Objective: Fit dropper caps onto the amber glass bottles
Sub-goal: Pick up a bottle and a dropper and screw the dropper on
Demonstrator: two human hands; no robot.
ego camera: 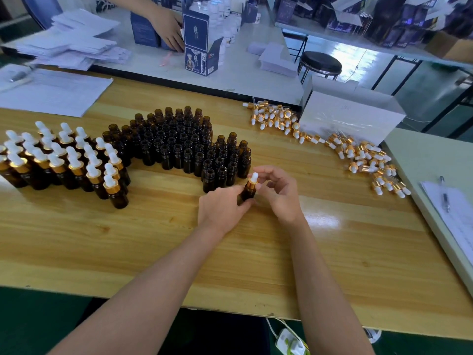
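At the middle of the pale wooden table [153,239], the left hand [220,206] is gripping a small amber glass bottle [247,192] upright. The right hand [280,194] is curling thumb and forefinger round its white-bulbed, gold-collared dropper cap [253,181], seemingly screwing it tight. Next, I judge, it is joining the capped bottles [64,160]; then an open bottle [208,179] and a loose cap [363,157] are wanted.

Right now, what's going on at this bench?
A person is capping bottles at a table. The left hand holds one bottle upright while the right hand pinches the cap on its neck. Capped bottles stand at left, open bottles in the middle, and loose caps lie at right.
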